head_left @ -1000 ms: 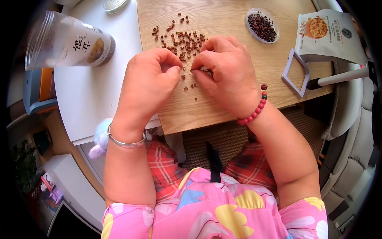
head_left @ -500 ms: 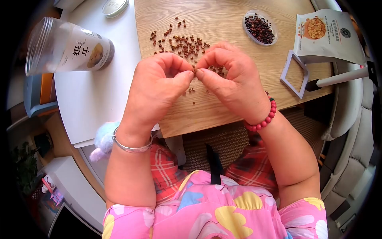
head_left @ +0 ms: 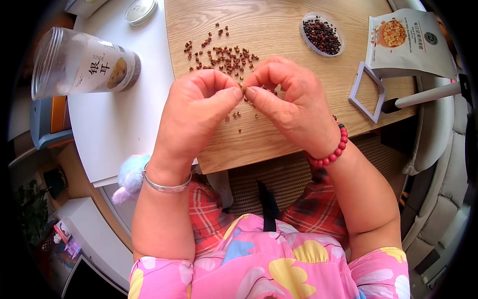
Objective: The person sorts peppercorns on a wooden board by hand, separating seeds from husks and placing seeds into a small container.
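Note:
My left hand (head_left: 201, 107) and my right hand (head_left: 291, 99) meet over the wooden table, thumb and forefinger of each closed in a pinch. Between the touching fingertips is a tiny brown bit, mostly covered, that looks like a Sichuan peppercorn. Loose reddish-brown Sichuan peppercorns (head_left: 231, 59) lie scattered just beyond the hands, and a few more (head_left: 236, 114) sit below the fingertips. Part of the scatter is hidden behind my right hand. Farther back on the right, a round clear plastic lid or shallow dish (head_left: 322, 34) holds many dark peppercorns.
A clear labelled jar (head_left: 87, 62) stands on the white surface (head_left: 119, 119) at left, with a round lid (head_left: 141, 11) behind it. On the right are a grey food pouch (head_left: 411, 42), a pale angular frame (head_left: 367, 94) and a white rod (head_left: 428, 94). The wooden table's front edge (head_left: 249, 163) is near me.
The view has shifted slightly, so the table items appear a little to the left. Both hands keep their fingertip pinch, with only slight finger movement.

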Tool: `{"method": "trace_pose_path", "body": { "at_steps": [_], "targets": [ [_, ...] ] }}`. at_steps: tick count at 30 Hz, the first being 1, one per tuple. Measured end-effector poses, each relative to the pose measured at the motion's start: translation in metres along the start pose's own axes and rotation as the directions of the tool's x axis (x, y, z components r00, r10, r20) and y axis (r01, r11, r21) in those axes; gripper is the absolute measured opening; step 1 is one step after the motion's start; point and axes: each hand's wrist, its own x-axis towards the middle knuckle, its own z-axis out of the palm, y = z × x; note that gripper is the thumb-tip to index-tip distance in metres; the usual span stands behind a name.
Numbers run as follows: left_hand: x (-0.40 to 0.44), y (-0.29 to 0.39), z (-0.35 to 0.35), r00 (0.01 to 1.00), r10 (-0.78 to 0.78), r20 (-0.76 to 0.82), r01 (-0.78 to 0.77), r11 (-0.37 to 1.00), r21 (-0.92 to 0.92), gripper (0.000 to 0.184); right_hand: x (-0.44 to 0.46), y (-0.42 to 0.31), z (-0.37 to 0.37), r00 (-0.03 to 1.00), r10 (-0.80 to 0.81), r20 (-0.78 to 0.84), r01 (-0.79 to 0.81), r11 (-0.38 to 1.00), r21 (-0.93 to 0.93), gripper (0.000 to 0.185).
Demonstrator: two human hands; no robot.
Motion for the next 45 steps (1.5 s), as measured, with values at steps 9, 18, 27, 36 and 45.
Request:
{"method": "trace_pose_path", "body": {
  "at_steps": [9,18,27,36,45],
  "targets": [
    [0.002,-0.005,-0.007,0.990,-0.109,0.094,0.130,0.956,-0.264,0.009,0.001,0.000,-0.001,0.999,-0.025,-0.025,0.025,1.000,0.016,0.009],
    [0.001,-0.002,0.000,0.992,-0.116,0.046,0.123,0.967,-0.223,0.009,0.001,0.000,-0.002,0.996,-0.080,-0.033,0.078,0.996,-0.052,0.008],
    [-0.001,-0.001,0.003,0.999,-0.037,-0.020,0.037,0.998,-0.043,0.010,0.001,0.001,-0.004,0.988,-0.153,-0.036,0.146,0.978,-0.148,0.005],
    [-0.001,-0.004,0.008,0.997,-0.057,-0.058,0.057,0.998,0.001,0.010,0.001,0.001,-0.005,0.987,-0.162,-0.014,0.158,0.978,-0.137,0.007],
    [-0.001,-0.004,0.007,0.993,-0.100,-0.062,0.100,0.995,-0.009,0.011,0.001,0.002,-0.006,0.991,-0.133,0.000,0.132,0.984,-0.119,0.007]
  ]
}}
